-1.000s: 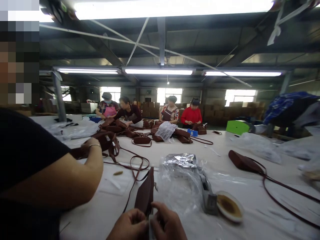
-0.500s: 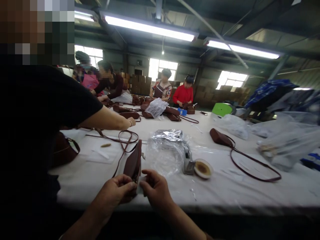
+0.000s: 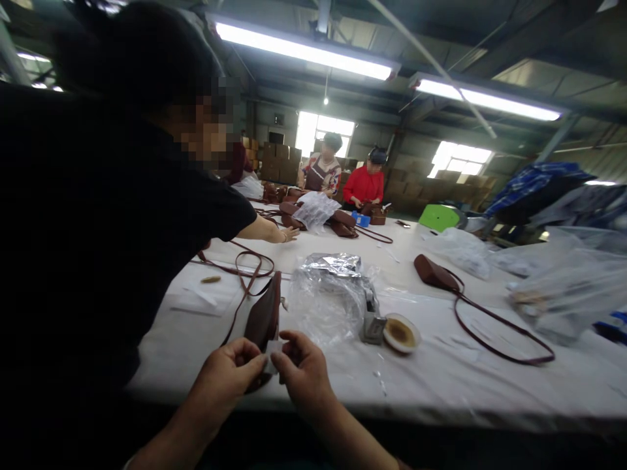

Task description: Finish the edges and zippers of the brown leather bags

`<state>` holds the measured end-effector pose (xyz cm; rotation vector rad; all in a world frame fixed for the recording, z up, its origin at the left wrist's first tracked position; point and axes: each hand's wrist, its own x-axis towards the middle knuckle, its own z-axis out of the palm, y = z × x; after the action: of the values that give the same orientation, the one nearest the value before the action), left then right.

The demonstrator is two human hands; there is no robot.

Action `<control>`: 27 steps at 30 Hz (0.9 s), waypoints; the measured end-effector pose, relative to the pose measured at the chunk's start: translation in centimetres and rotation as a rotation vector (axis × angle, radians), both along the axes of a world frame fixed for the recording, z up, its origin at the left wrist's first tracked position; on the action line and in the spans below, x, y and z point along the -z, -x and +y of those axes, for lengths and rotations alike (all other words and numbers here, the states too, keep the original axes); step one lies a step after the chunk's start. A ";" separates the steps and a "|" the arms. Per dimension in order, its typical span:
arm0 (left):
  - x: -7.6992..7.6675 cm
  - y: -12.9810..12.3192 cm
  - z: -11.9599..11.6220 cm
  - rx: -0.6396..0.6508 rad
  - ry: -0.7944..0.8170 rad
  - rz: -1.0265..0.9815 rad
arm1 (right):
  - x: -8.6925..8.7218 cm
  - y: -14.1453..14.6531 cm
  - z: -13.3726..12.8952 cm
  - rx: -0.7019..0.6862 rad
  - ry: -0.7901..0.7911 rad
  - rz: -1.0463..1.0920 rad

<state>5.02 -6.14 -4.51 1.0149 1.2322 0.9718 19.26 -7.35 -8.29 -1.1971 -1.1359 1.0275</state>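
Near the table's front edge, a brown bag (image 3: 263, 314) stands with its strap trailing to the left. My left hand (image 3: 228, 373) is closed at the bag's near end, thumb and fingers pinching the left side of a small white piece (image 3: 273, 358). On the right side of that piece, my right hand (image 3: 304, 369) pinches it between thumb and fingers. The piece lies in front of the bag's zip edge. Part of the bag is hidden behind my left hand.
Clear plastic wrap (image 3: 323, 300), a metal tape dispenser (image 3: 373, 326) and a round dish (image 3: 401, 333) are right of the bag. Another brown bag (image 3: 434, 273) lies farther right. A person in black (image 3: 161, 196) leans over the table at left.
The person in black has leaned farther over the table, an arm reaching right. The white piece now shows more fully between my hands, and my left hand has moved slightly onto it.
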 end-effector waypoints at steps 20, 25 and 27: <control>-1.0 0.5 1.2 0.193 0.110 0.016 | -0.2 -1.1 -1.9 -0.069 0.110 -0.175; -1.0 0.6 1.6 0.237 0.091 0.030 | 0.2 -1.7 -2.5 0.000 0.120 -0.239; -1.0 0.6 1.6 0.235 0.060 0.071 | 0.3 -1.8 -2.4 -0.013 0.147 -0.185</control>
<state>4.37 -4.50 -3.50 1.1259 1.1631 0.7181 21.01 -9.72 -8.55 -1.4269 -1.2285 1.0405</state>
